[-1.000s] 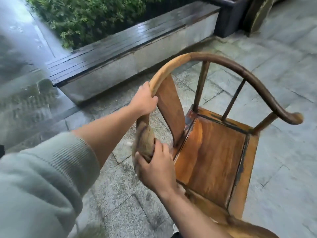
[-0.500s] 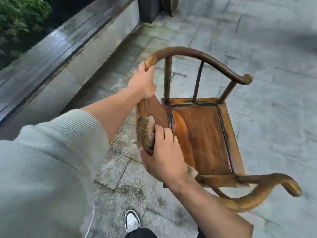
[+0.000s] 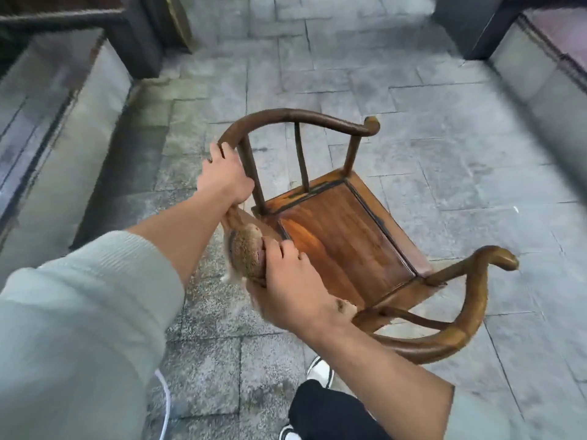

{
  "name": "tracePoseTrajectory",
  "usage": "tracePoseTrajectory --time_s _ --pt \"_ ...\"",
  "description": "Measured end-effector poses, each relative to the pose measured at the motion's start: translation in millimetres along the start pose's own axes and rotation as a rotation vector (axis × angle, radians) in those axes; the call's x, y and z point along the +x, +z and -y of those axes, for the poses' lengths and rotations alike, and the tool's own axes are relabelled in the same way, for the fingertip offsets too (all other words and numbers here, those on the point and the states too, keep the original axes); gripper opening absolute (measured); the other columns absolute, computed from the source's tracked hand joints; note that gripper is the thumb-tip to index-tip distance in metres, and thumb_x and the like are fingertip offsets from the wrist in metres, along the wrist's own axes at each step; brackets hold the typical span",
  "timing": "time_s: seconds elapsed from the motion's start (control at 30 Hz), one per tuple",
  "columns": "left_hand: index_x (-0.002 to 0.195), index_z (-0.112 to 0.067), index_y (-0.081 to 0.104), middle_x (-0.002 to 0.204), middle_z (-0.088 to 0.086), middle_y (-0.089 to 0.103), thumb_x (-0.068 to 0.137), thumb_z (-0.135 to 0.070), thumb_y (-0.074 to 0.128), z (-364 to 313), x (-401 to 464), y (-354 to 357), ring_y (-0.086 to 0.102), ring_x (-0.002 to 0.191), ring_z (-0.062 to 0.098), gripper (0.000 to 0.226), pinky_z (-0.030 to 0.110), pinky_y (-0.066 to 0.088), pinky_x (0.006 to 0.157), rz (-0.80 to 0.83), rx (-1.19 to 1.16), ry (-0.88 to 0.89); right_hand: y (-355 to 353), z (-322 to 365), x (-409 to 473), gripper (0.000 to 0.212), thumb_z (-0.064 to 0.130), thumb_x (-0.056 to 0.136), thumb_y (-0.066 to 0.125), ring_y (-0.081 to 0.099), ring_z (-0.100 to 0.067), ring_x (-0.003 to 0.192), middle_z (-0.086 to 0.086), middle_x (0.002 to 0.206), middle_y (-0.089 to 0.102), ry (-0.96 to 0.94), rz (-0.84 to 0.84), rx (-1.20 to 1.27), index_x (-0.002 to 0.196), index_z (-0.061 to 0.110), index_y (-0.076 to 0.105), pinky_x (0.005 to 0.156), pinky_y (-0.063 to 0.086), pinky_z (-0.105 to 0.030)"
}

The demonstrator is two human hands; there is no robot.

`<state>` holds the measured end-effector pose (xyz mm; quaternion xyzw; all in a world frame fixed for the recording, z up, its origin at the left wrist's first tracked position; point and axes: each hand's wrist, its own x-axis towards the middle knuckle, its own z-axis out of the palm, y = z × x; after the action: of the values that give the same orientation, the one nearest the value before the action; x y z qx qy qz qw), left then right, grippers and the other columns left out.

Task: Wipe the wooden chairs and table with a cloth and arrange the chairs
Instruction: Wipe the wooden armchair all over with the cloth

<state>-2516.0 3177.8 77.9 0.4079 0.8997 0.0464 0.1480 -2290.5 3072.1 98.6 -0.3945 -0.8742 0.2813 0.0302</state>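
A wooden chair point(image 3: 346, 236) with a curved horseshoe rail stands tilted on the stone paving in the middle of the head view. My left hand point(image 3: 224, 174) grips the top rail near its back bend. My right hand point(image 3: 287, 281) holds a tan cloth point(image 3: 246, 255) bunched against the chair's back splat, fingers curled over it. The splat is mostly hidden behind the cloth and my hands. No table is in view.
Grey stone benches run along the left point(image 3: 66, 122) and the right point(image 3: 540, 81) of the paved floor point(image 3: 444, 173). Dark posts stand at the far ends. My shoes point(image 3: 320, 373) are close below the chair. A white cable point(image 3: 165, 404) hangs at the lower left.
The chair has swung round, so its seat points to the lower right and both rail ends show. My view turned right; the plants and the left bench slid out. Both hands kept their hold.
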Motion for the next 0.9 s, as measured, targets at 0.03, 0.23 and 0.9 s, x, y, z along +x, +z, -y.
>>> tracePoseTrajectory --time_s 0.03,0.23,0.9 --pt "0.158 -0.014 0.001 0.166 0.008 -0.001 0.088 -0.030 0.056 -5 11 -5 0.021 0.144 0.045 0.090 0.054 0.037 0.109 0.003 -0.010 0.013 -3 10 25 0.065 0.048 0.094 0.063 0.055 -0.040 0.114 -0.013 0.131 0.049 0.042 -0.001 0.052 0.143 0.015 0.036 0.095 0.050 -0.052" --pt "0.157 -0.005 -0.003 0.162 0.021 0.011 0.093 -0.026 0.049 -9 42 -14 0.044 0.129 0.048 0.085 0.047 0.045 0.089 0.047 0.015 -0.017 -7 6 46 0.075 0.047 0.095 0.058 0.051 -0.040 0.121 -0.012 0.135 0.046 0.036 0.085 0.150 0.155 0.016 0.027 0.102 0.046 -0.050" --pt "0.135 -0.006 0.047 0.118 0.021 0.060 0.098 -0.059 0.032 -10 206 -32 0.062 0.082 0.038 0.066 0.039 0.052 0.057 0.532 -0.382 0.009 -4 71 194 0.086 0.048 0.090 0.058 0.049 -0.041 0.115 -0.014 0.135 0.040 0.286 -0.029 -0.049 0.158 0.016 0.017 0.096 0.049 -0.051"
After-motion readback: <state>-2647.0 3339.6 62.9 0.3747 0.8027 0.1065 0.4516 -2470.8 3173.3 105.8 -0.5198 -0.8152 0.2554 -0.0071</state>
